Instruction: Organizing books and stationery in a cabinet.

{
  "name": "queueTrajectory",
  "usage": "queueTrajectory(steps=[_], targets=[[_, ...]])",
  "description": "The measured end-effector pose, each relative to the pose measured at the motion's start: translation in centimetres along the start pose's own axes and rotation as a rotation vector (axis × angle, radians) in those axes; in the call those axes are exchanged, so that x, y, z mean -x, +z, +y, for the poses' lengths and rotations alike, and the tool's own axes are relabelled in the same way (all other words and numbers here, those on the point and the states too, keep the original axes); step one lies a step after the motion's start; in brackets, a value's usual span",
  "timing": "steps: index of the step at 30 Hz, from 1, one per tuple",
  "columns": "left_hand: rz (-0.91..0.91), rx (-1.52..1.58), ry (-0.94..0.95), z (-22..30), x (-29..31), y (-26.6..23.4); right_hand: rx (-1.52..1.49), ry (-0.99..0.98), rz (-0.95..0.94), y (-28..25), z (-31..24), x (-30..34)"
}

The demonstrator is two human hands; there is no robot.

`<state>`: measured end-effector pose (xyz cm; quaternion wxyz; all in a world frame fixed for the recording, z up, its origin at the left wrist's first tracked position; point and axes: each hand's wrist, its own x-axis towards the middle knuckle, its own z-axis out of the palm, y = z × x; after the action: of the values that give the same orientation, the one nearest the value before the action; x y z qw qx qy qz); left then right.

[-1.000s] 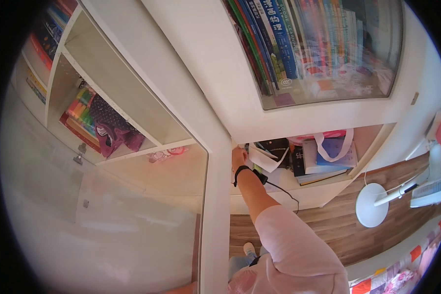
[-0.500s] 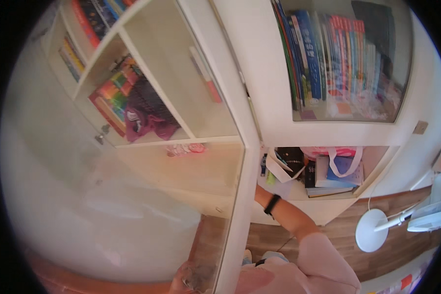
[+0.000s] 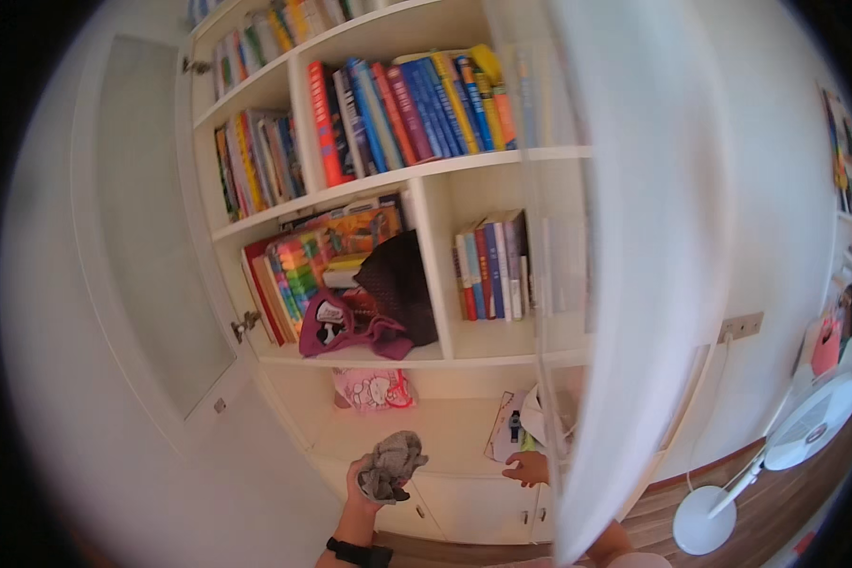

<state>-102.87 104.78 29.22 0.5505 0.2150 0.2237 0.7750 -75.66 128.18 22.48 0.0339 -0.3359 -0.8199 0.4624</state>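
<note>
My left hand point(image 3: 362, 481) is raised in front of the lower shelf, closed around a crumpled grey cloth point(image 3: 394, 466). My right hand point(image 3: 528, 468) is above the shelf's front edge, with its fingers apart and nothing seen in them. Just beyond it lie a dark wristwatch point(image 3: 515, 426) and some papers. A white-framed glass door point(image 3: 625, 284), blurred, stands close in front and covers part of my right arm. On the lower shelf point(image 3: 454, 435), at the back, sits a pink printed bag point(image 3: 374, 388).
Upright books point(image 3: 417, 109) fill the upper compartments. A purple and black cloth item point(image 3: 369, 312) lies in the middle compartment beside more books. Another cabinet door point(image 3: 151, 218) stands swung out at left. A white fan point(image 3: 705, 519) stands on the floor at right.
My view has swung, bringing the shelves more fully into sight. The grey cloth in my left hand, earlier seen through glass, now shows directly. My right hand has come out from behind the door frame.
</note>
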Motion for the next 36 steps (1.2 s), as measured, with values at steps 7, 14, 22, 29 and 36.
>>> queueTrajectory(steps=[7, 14, 22, 29, 36], targets=[[0.093, -0.284, 0.239, 5.6, 5.8, -5.6, -0.108, 0.041, -0.103, 4.2, -7.5, 2.2], [0.026, 0.248, 0.014, 11.4, 7.7, -14.7, -0.362, -0.082, 0.237, 7.5, -13.9, 0.3], [0.555, -0.043, -0.173, 11.7, 7.8, -18.7, -0.400, -0.023, 0.327, 8.0, -16.0, -3.7], [0.568, -0.484, 0.004, 15.0, -1.7, -21.9, -0.272, 0.156, 0.463, 6.4, -8.6, -9.5], [0.601, -1.256, 0.204, 11.8, -16.0, -33.5, -0.130, 0.324, 0.416, 9.7, -0.6, -15.4]])
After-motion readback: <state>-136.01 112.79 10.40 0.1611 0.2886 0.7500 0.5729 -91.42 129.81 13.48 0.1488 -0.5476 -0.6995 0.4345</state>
